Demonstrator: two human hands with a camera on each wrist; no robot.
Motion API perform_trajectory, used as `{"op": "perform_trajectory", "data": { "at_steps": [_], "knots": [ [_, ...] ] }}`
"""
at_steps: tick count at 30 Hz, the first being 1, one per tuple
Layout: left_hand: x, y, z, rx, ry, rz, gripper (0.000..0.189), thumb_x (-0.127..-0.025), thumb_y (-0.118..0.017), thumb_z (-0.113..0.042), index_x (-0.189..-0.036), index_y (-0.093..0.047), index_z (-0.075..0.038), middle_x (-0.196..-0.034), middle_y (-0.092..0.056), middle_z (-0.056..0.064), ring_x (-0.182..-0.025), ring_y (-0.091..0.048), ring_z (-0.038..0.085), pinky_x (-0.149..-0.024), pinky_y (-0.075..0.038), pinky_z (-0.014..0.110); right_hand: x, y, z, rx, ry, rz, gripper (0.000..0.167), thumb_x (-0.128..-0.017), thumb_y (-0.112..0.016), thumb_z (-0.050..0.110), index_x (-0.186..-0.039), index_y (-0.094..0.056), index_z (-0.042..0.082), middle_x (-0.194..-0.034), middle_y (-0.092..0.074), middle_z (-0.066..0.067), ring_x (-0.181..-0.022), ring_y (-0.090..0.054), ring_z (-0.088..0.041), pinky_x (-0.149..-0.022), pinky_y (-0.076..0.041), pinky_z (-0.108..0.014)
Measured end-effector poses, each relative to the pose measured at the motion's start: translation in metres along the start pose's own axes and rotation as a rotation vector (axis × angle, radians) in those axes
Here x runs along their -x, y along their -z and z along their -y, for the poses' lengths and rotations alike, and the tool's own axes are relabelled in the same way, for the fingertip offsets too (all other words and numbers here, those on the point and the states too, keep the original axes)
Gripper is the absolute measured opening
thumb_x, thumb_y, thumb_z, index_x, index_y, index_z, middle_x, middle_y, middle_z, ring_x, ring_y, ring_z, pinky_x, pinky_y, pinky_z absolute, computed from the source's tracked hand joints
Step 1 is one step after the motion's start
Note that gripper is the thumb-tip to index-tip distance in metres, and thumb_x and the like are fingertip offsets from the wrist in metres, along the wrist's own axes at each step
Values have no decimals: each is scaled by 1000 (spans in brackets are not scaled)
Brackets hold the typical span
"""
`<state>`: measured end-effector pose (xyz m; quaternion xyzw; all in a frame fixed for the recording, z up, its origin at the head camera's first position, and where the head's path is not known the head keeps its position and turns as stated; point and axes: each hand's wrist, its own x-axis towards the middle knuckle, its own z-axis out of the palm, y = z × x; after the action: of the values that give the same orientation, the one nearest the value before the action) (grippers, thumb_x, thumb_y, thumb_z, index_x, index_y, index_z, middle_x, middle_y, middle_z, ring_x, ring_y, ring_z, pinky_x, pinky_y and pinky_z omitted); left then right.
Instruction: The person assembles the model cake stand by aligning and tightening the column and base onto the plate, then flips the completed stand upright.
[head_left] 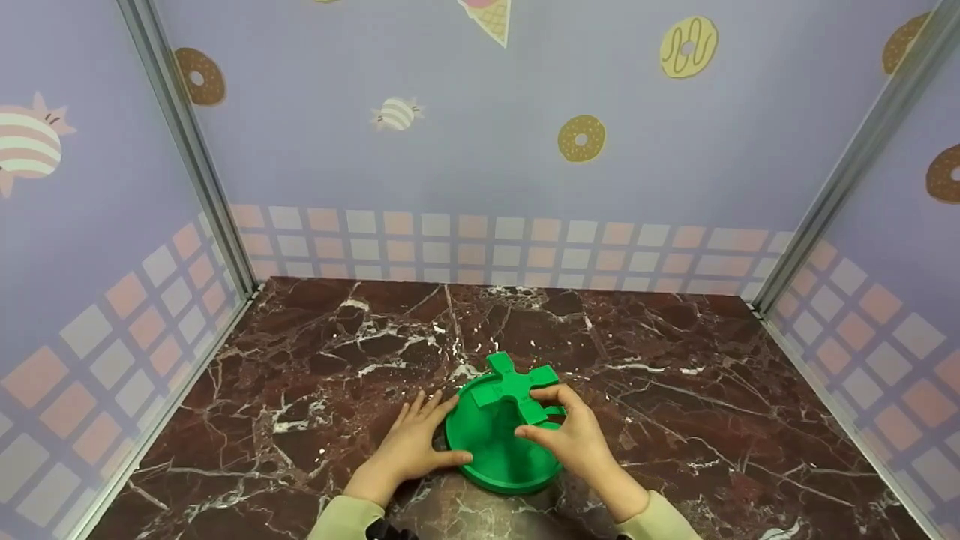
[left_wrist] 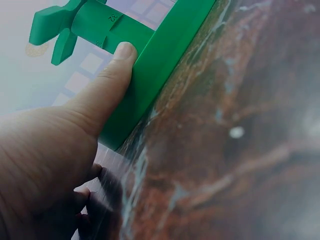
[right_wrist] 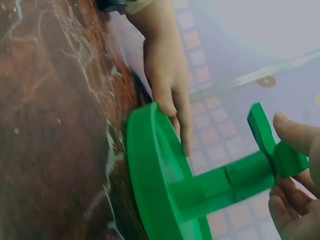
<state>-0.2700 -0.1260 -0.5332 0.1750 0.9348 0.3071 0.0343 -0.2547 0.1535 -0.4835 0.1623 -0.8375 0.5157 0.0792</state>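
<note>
A green round dish-like base [head_left: 510, 474] with a raised rim lies on the table. A thick green post [right_wrist: 220, 187] rises from it, bearing small printed marks, and carries a flat green cross-shaped top [head_left: 515, 385]. My left hand [head_left: 409, 446] rests against the left side of the base, fingers straight and spread, with its thumb [left_wrist: 107, 82] laid over the rim. At the top, my right hand [head_left: 581, 439] pinches the near right arm of the cross between thumb and fingers. From above, the cross hides most of the post.
The dark red marbled table [head_left: 337, 405] is strewn with small white flecks behind the base. Patterned panels [head_left: 480, 172] close in the back and both sides, joined by metal corner posts [head_left: 191, 150].
</note>
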Motion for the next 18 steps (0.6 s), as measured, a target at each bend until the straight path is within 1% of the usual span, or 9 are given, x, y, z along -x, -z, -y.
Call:
{"op": "perform_trajectory", "data": {
  "at_steps": [3,6,10,13,15,18],
  "knots": [
    [0,0,0,-2,-5,-3,104,-80,-77,-65,-161,-37,-14,-166,-30,26,-157,-15,50,-128,-11,67,2,-5,2,47,24,-31,53,-76,-91,23,-119,-64,9,-123,-65,-13,-112,-64,-32,-91,-60,-39],
    [0,-1,0,-5,-4,-3,104,-80,-78,-64,-161,-37,-14,-166,-30,26,-157,-15,50,-128,-11,67,3,-9,3,90,52,-55,53,-75,-91,25,-118,-63,9,-119,-65,-12,-108,-64,-31,-87,-61,-34],
    [0,-1,1,-7,0,-2,103,-80,-78,-64,-161,-37,-15,-166,-30,26,-157,-15,50,-129,-11,66,4,-12,4,123,78,-70,53,-75,-91,26,-117,-63,9,-115,-64,-10,-105,-64,-29,-84,-62,-32],
    [0,-1,1,-8,2,-1,104,-80,-78,-64,-161,-36,-15,-166,-29,26,-158,-15,50,-129,-11,66,5,-11,6,127,94,-76,55,-73,-92,27,-116,-63,9,-114,-64,-10,-104,-65,-29,-83,-62,-35],
    [-1,-1,0,-8,3,0,104,-80,-78,-64,-161,-36,-15,-166,-29,26,-158,-15,50,-129,-11,66,5,-8,8,128,107,-90,56,-71,-93,27,-115,-64,10,-113,-65,-9,-103,-65,-28,-82,-62,-35],
    [-1,-1,0,-4,4,4,103,-80,-78,-64,-161,-37,-15,-167,-29,25,-158,-15,49,-129,-11,66,3,-1,11,90,135,-136,53,-70,-94,23,-112,-66,8,-111,-67,-9,-101,-66,-28,-80,-62,-33]
  ]
}}
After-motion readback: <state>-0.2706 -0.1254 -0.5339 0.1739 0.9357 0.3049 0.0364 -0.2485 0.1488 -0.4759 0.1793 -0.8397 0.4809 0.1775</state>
